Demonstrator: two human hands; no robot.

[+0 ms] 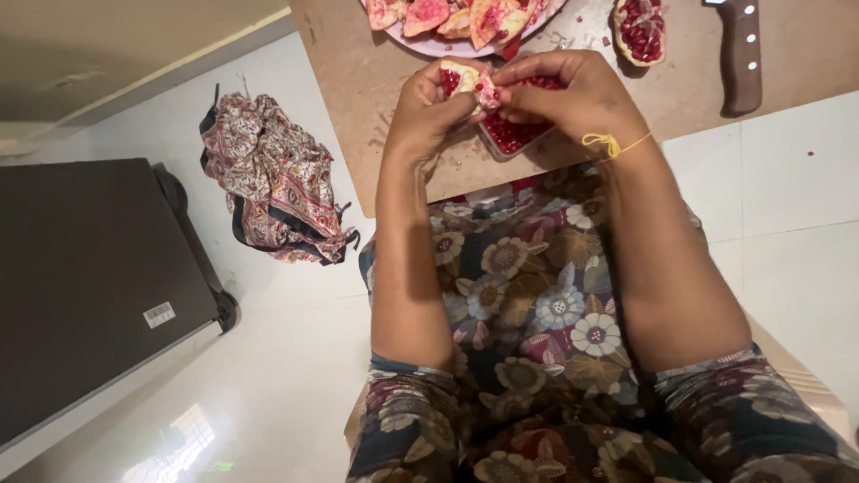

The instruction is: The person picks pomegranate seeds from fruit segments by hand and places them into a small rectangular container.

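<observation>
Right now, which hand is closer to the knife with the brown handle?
The right hand. It sits just left of the knife on the board, with a gap between. The left hand is farther away, holding a pomegranate piece.

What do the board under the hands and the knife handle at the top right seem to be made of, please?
The board looks like unfinished pressed wood or hardboard: matt brown, flat, with scuffs and cut marks. The knife handle looks like dark wood or plastic, smooth, with pale metal rivets; which one is hard to tell.
</observation>
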